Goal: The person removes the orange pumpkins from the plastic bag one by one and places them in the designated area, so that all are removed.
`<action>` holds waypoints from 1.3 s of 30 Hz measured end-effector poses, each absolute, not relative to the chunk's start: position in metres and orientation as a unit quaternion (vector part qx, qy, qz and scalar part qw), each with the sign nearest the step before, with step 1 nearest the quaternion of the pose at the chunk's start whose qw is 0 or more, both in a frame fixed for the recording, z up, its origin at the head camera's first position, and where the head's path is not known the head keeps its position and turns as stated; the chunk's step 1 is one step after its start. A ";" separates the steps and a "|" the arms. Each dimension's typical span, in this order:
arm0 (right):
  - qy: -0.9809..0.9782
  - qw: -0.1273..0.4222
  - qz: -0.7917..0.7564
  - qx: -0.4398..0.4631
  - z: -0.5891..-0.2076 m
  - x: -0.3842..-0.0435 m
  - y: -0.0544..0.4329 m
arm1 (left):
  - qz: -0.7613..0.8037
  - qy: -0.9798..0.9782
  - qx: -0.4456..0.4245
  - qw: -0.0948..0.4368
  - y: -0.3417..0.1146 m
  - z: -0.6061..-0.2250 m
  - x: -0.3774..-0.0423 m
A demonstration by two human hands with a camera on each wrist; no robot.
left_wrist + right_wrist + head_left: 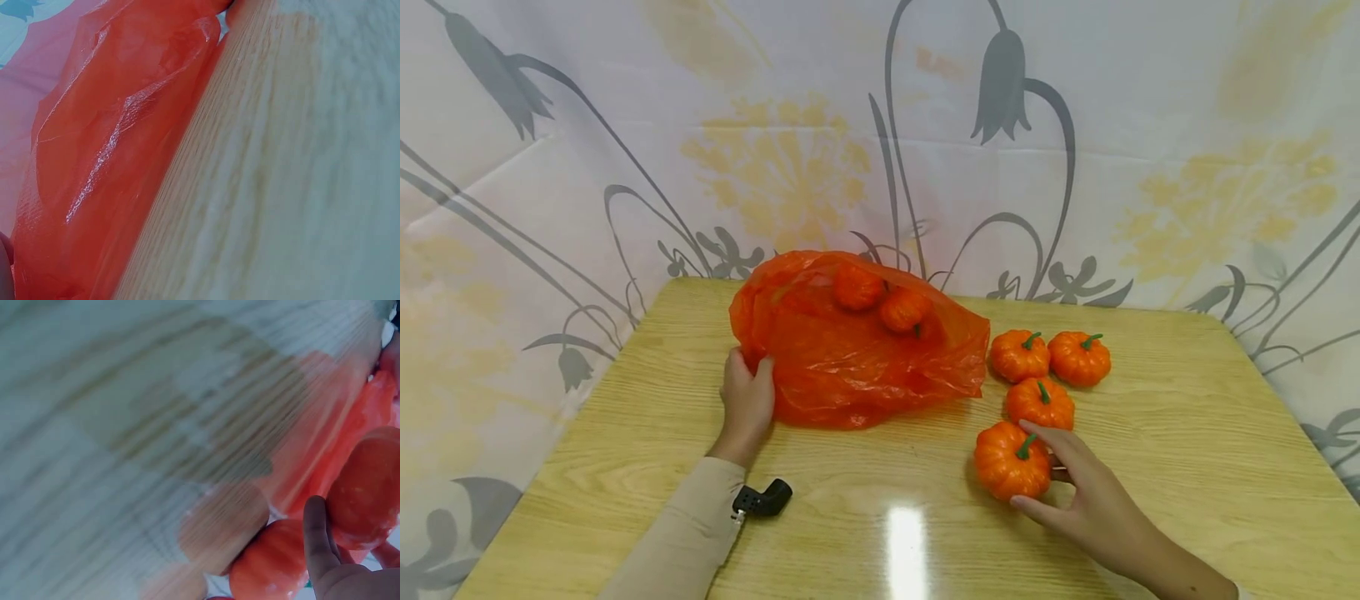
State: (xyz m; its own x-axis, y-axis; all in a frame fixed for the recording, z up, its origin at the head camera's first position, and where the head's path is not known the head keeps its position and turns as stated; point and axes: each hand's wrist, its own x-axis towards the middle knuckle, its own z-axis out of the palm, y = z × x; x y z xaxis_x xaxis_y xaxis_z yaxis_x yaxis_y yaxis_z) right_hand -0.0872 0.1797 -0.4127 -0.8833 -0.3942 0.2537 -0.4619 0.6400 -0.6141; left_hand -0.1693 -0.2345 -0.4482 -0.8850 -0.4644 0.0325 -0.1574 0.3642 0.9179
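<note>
While the left hand [748, 404] pinches the left edge of a thin, translucent red-orange plastic bag [850, 375], its fingers partly hidden, the right hand [1097, 500] holds a glossy orange ribbed pumpkin [1009, 467] between spread thumb and fingers, at the near right. The bag lies left of centre on a light wooden table [842, 517], hiding part of its far edge; its right corner is just beside the loose pumpkins. Pale wood stretches from them to the right edge, and on the bag's near side. Six pumpkins show: one in the hand, three others [1039, 406] bunched on the wood, two [859, 287] within the bag. The held one is squat, with a short green stem tilted far and right.
</note>
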 end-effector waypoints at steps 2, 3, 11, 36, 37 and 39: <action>-0.906 0.050 0.349 0.234 -0.413 -0.088 0.181 | -0.531 -0.814 0.191 0.142 -0.235 -0.448 -0.169; -0.907 0.049 0.348 0.232 -0.414 -0.088 0.181 | -0.531 -0.813 0.191 0.141 -0.235 -0.448 -0.169; -0.915 0.039 0.341 0.210 -0.415 -0.094 0.188 | -0.526 -0.817 0.191 0.136 -0.235 -0.447 -0.169; -0.924 -0.007 0.338 0.179 -0.410 -0.149 0.210 | -0.527 -0.818 0.184 0.138 -0.234 -0.446 -0.170; -0.925 -0.008 0.335 0.178 -0.410 -0.151 0.211 | -0.528 -0.817 0.184 0.137 -0.234 -0.446 -0.170; -0.926 -0.011 0.333 0.175 -0.409 -0.155 0.211 | -0.529 -0.817 0.183 0.137 -0.234 -0.446 -0.170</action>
